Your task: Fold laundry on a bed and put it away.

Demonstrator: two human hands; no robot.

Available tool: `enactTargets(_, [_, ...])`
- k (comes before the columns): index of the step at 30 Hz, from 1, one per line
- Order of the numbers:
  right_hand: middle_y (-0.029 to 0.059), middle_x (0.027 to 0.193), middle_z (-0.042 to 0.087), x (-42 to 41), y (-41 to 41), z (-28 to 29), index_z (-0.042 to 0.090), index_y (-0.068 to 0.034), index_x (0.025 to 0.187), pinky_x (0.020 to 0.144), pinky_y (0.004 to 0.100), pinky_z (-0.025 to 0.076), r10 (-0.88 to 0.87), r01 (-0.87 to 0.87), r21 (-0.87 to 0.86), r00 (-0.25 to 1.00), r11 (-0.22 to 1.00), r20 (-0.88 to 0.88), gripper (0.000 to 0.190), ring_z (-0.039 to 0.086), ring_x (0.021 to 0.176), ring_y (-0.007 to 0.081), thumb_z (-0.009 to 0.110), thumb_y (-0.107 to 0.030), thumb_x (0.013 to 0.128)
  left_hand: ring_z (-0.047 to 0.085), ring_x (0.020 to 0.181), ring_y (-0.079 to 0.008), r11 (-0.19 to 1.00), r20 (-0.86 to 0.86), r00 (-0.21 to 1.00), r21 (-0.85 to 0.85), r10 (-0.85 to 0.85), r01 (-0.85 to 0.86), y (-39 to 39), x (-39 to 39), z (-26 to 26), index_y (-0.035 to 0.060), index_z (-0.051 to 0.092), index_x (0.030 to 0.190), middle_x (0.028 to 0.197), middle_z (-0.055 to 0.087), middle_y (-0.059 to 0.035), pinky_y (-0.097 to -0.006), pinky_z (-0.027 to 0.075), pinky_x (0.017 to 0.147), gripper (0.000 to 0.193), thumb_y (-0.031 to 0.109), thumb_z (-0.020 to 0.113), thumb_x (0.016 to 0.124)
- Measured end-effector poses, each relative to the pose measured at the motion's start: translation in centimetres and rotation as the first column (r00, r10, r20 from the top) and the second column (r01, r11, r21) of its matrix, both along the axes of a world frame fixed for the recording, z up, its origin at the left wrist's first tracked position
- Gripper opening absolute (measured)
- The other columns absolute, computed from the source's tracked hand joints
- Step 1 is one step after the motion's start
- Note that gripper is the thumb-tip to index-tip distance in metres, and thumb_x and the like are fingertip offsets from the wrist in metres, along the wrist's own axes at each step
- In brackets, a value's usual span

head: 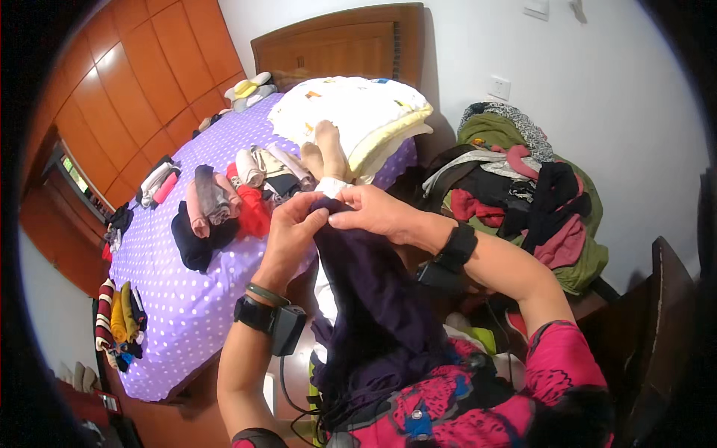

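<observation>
Both my hands pinch the top edge of a dark purple cloth garment (375, 291), which hangs down over my lap. My left hand (297, 221) grips it from the left, and my right hand (372, 210) from the right, with the thumbs almost touching. Just beyond them my feet (330, 154) rest on the bed near a white patterned quilt (347, 103). Rolled clothes (274, 165), a red garment (253, 210) and a grey and pink bundle (212, 199) lie on the bed to the left of my feet.
A purple polka-dot bed (179, 325) fills the left side, with rolled clothes (119, 316) at its near left edge and more along its far left side. At right, a large heap of mixed clothes (515, 196) lies against the wall. A dark wooden edge (652, 313) stands at far right.
</observation>
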State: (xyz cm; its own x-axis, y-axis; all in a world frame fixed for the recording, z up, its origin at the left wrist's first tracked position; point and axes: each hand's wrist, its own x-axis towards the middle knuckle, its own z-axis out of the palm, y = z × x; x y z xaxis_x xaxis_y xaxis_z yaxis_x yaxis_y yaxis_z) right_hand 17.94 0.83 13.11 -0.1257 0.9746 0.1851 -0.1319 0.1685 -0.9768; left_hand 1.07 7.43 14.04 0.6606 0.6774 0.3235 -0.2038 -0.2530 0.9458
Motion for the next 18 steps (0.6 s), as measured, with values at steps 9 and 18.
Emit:
enactTargets(9, [0.0002, 0.076, 0.062, 0.9, -2.1, 0.4, 0.064, 0.001, 0.09, 0.063, 0.0228, 0.046, 0.14, -0.132, -0.105, 0.988, 0.986, 0.073, 0.015, 0.056, 0.066, 0.0074, 0.064, -0.011, 0.08, 0.056, 0.075, -0.0063, 1.0, -0.119, 0.993, -0.008, 0.013, -0.014, 1.0, -0.9, -0.9, -0.0008, 0.06, 0.094, 0.083, 0.061, 0.0001, -0.0201, 0.045, 0.068, 0.009, -0.001, 0.056, 0.085])
enactTargets(18, [0.0034, 0.089, 0.067, 5.3, -4.1, -2.1, 0.065, 0.005, 0.1, 0.074, 0.0229, 0.047, 0.205, -0.178, -0.179, 0.968, 0.968, 0.146, 0.025, 0.059, 0.075, 0.0089, 0.066, -0.009, 0.08, 0.052, 0.069, -0.0043, 0.996, -0.087, 0.994, -0.052, 0.069, -0.074, 2.6, -1.7, -1.6, 0.0039, 0.06, 0.095, 0.081, 0.058, 0.005, -0.0175, 0.04, 0.062, 0.009, 0.006, 0.057, 0.087])
